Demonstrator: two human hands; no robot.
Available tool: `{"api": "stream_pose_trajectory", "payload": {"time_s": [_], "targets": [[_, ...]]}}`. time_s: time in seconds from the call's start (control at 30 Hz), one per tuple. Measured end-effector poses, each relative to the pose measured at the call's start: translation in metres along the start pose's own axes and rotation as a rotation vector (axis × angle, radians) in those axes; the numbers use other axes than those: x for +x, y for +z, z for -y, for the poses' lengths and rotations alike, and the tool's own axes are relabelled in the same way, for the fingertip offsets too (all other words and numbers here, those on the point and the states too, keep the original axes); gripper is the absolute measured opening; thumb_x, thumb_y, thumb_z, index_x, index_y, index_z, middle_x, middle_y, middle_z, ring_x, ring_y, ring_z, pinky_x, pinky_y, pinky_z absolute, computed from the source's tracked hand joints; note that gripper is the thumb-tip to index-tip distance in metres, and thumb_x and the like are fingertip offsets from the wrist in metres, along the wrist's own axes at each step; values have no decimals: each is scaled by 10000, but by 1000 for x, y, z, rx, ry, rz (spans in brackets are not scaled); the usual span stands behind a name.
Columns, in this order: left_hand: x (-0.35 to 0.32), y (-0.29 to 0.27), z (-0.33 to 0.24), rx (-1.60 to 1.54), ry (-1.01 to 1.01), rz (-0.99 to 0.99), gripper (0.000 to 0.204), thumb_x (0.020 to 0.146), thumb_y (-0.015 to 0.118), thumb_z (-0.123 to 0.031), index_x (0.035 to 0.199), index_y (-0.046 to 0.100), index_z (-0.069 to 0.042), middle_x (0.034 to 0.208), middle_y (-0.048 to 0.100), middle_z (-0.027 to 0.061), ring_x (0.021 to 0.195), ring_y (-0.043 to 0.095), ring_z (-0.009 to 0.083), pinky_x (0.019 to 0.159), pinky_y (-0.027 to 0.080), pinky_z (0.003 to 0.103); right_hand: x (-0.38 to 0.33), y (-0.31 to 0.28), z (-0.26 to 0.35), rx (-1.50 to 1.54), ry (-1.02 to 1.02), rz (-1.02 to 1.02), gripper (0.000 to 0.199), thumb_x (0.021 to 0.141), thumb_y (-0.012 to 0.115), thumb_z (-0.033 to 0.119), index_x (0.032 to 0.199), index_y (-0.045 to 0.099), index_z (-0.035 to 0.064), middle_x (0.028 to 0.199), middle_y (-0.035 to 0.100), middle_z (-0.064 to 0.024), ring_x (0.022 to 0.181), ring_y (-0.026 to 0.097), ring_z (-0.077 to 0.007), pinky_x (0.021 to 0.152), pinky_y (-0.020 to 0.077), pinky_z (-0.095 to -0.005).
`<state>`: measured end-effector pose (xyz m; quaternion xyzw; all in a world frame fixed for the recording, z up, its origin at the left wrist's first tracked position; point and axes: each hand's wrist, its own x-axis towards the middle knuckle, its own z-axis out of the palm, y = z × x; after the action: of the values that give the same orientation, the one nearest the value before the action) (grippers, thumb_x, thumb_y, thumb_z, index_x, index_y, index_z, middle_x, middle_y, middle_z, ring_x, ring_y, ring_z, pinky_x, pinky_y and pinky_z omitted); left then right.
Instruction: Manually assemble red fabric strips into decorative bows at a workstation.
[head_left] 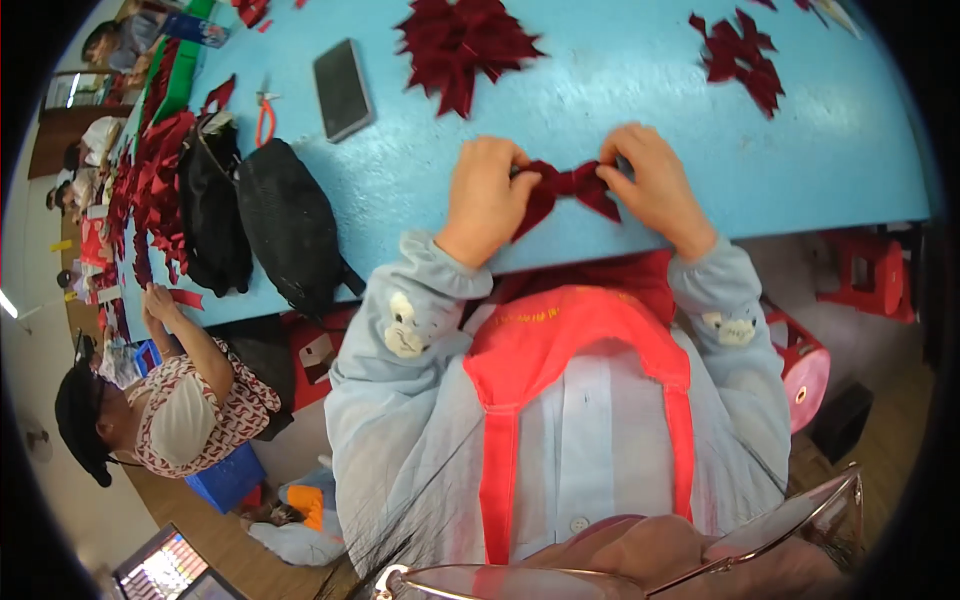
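Both my hands rest at the near edge of a light blue table (600,120) and hold one dark red ribbon bow (570,190). My left hand (487,195) pinches the bow's left loop. My right hand (650,185) pinches its right loop. The bow's knot sits between my thumbs, and its tails lie partly hidden under my fingers. My sleeves are pale blue with a small bear patch on each, and an orange-red apron strap runs down my chest.
Two piles of dark red bows (465,45) (740,55) lie further back. A dark phone (342,88) and red-handled pliers (265,115) lie to the left, near two black bags (285,225). A seated person (170,395) works at the left. Red stools (870,270) stand at the right.
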<state>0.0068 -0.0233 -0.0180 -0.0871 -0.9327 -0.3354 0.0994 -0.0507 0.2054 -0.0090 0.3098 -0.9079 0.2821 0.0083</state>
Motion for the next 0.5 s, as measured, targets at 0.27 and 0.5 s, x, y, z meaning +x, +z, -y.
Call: {"api": "stream_pose_trajectory", "payload": {"time_s": [0.27, 0.5], "targets": [[37, -40, -5, -951, -305, -168, 314, 815, 661, -78, 1068, 496, 8, 914, 590, 77, 919, 559, 192, 754, 462, 304, 48, -2, 13, 1039, 195, -235, 198, 866, 604, 67, 1059, 560, 49, 937, 596, -3, 855, 565, -83, 742, 474, -259], [49, -41, 46, 125, 110, -614, 316, 783, 618, -33, 1075, 510, 19, 1023, 565, 151, 961, 545, 283, 818, 448, 362, 148, 18, -21, 455, 100, -504, 255, 872, 594, 84, 1119, 559, 34, 983, 622, -68, 850, 589, -138, 756, 479, -268]]}}
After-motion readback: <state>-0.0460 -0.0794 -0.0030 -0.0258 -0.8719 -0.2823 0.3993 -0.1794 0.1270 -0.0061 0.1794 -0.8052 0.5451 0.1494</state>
